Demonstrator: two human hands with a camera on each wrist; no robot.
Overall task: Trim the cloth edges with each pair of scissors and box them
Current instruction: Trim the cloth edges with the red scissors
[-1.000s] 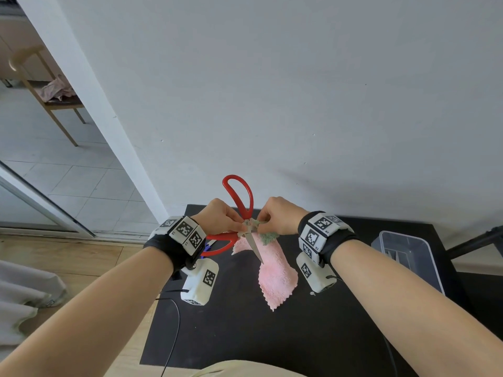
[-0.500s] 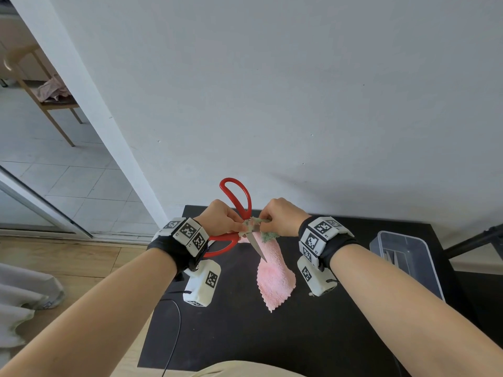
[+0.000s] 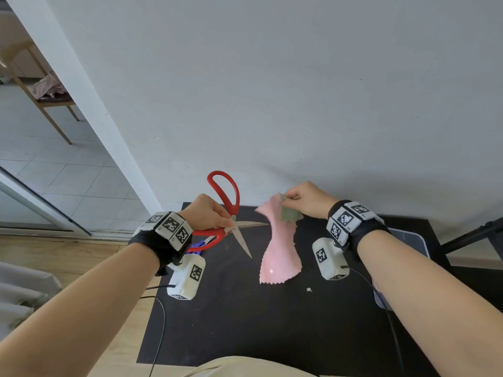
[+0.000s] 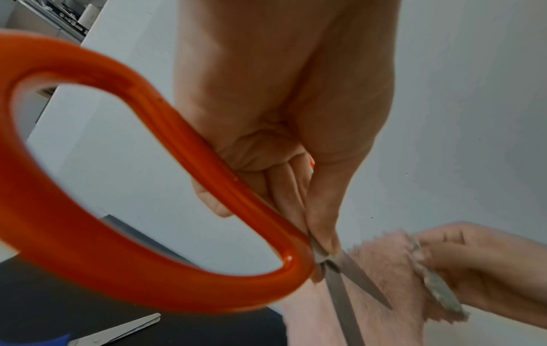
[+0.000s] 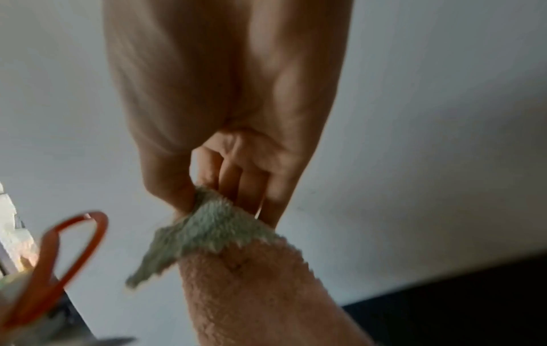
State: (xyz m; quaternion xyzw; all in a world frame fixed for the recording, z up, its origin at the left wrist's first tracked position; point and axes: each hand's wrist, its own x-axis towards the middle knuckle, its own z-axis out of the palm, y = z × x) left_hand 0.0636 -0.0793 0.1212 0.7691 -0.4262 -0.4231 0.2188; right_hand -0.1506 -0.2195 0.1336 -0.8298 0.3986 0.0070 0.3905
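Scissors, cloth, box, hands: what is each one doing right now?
Red scissors: blades spread open, held in the air.
Pink cloth: hanging, its bottom edge on the black table.
Left hand: grips the scissors.
Right hand: pinches the cloth's top.
Clear box: on the table, lidless.
Blue scissors: lying on the table.

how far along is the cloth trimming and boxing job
Early to middle. Done: a small scrap lies on the black table, suggesting a cut. In hand: the left hand grips the red scissors, blades open, beside the pink cloth held up by the right hand. Left: the blue-handled scissors lie on the table, and the clear box is mostly hidden.
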